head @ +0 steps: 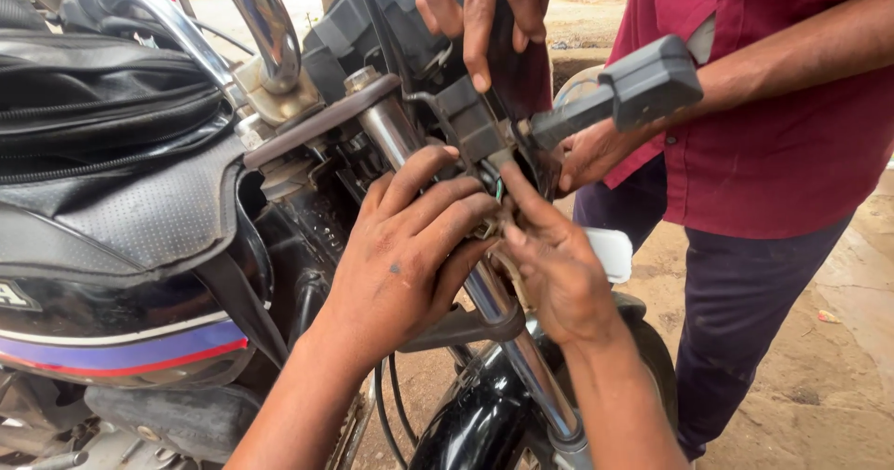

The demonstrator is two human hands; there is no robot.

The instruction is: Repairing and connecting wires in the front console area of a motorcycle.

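Head view. Left hand (405,246) lay over the chrome fork tube (521,358) of a motorcycle, fingers curled, tips pressed against a small wiring connector (494,211) at scene centre. Right hand (549,270) met it from the right, thumb and forefinger pinched narrow on the same connector; a bit of green wire showed between the fingertips. Exact grip of the left hand on the connector: cannot tell, fingers hid it. Just above the connector sat a black bracket (470,121), with a dark grey switch housing (643,88) projecting right. A co-worker in a maroon shirt (773,107) stood far right; one hand (587,153) supported the housing from below, the other (480,9) reached down from the top, a finger touching the bracket. Black fuel tank (121,312) with a purple and red stripe at left, tank cover (140,209) above it. Black front mudguard (484,414) near bottom.
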